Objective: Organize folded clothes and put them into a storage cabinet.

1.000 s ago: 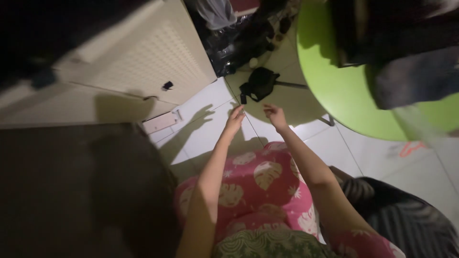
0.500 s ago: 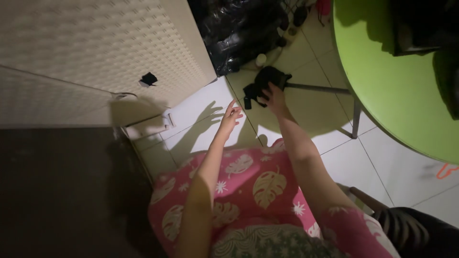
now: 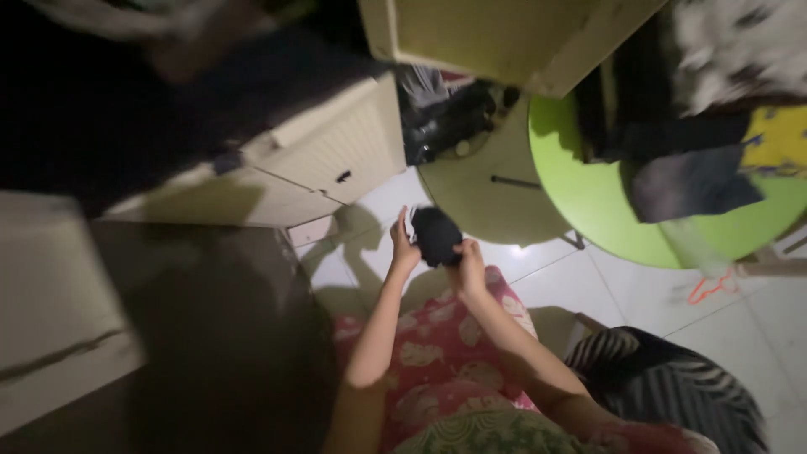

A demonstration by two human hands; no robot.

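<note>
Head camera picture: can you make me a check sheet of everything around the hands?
Surface: white tiled floor, partly in shadow.
Job's things: a black cloth item, held up between both hands above the lap.
Clutter: dark and yellow clothes heaped on the green round table; a striped cloth at lower right; dark bags on the floor by the cabinet.
Grippers: left hand and right hand both grip the black cloth item.
Cables: nothing seen.
Surroundings: a cream cabinet at left; dim room with hard shadows.
</note>
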